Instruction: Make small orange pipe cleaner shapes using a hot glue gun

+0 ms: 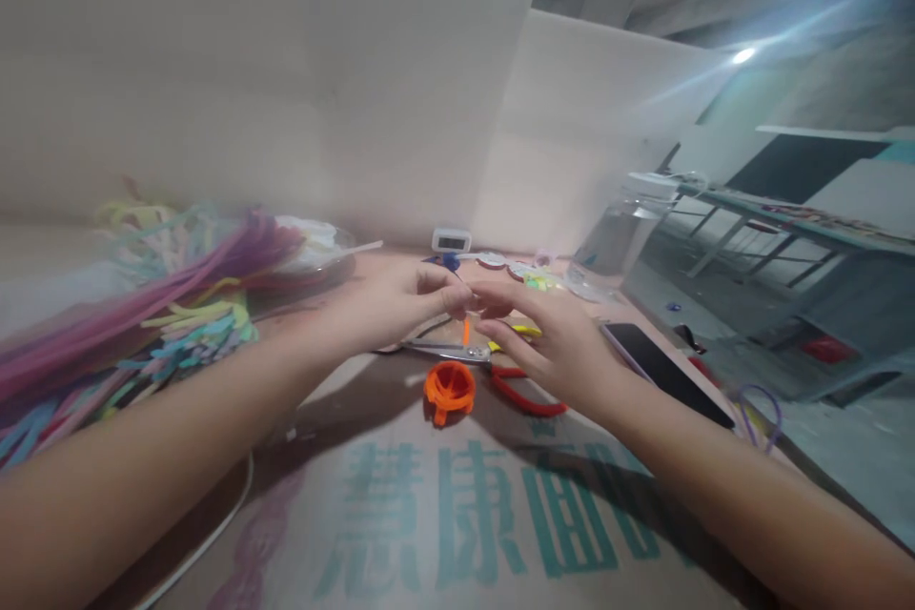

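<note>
My left hand (429, 297) is closed in a pinch, its thumb pressed to the fingers. Whatever it holds is too small to make out. My right hand (539, 329) meets those fingertips with its index finger, its thumb standing apart below. A thin orange piece (467, 331) shows just under the fingertips; I cannot tell whether it is held. Scissors or pliers with red handles (525, 397) and long metal jaws lie beneath my hands. In front of them sits an orange plastic cup-like part (450, 389) with an open, ribbed top. A yellow handle (527, 331) shows partly behind my right fingers.
Bundles of coloured fuzzy stems (207, 329) lie at left. A small white digital display (452, 240) stands by the white partition (400, 114). To the right are a phone (668, 372), a clear lidded jar (621, 229) and a purple loop (762, 419). A white cable (214, 534) runs along the front left.
</note>
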A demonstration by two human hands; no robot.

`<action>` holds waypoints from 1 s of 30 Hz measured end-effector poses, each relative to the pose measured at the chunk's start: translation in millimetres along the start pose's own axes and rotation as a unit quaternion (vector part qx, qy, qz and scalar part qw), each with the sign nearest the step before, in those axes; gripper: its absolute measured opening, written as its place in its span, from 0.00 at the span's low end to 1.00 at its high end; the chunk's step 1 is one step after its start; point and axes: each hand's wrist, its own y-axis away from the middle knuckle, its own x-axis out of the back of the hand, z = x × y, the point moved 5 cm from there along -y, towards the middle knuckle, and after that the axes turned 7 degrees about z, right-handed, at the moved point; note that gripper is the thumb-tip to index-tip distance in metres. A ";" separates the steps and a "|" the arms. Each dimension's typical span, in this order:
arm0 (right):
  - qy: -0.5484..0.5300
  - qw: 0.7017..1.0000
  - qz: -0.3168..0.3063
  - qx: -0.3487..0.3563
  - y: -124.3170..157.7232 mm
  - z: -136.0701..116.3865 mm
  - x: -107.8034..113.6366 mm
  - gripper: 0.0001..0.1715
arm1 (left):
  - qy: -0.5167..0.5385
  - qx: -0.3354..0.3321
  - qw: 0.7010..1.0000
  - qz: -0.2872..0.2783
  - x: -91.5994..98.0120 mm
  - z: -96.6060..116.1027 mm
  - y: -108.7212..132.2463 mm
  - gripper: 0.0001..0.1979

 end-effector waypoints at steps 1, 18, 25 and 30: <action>0.000 1.000 0.010 0.015 1.8 -0.9 1.2 0.16 | 0.024 0.002 1.000 -0.007 -4.9 -0.8 0.7 0.23; -0.126 0.976 0.175 -0.014 2.8 3.0 30.0 0.04 | 0.178 0.000 0.977 -0.121 -21.7 21.3 17.2 0.21; -0.362 0.893 0.122 -0.236 -1.5 12.7 43.8 0.14 | 0.021 0.053 0.994 -0.095 11.4 12.3 16.4 0.21; -0.268 0.932 0.076 -0.230 0.9 7.5 34.5 0.08 | 0.046 0.058 0.997 -0.038 11.1 14.7 16.8 0.21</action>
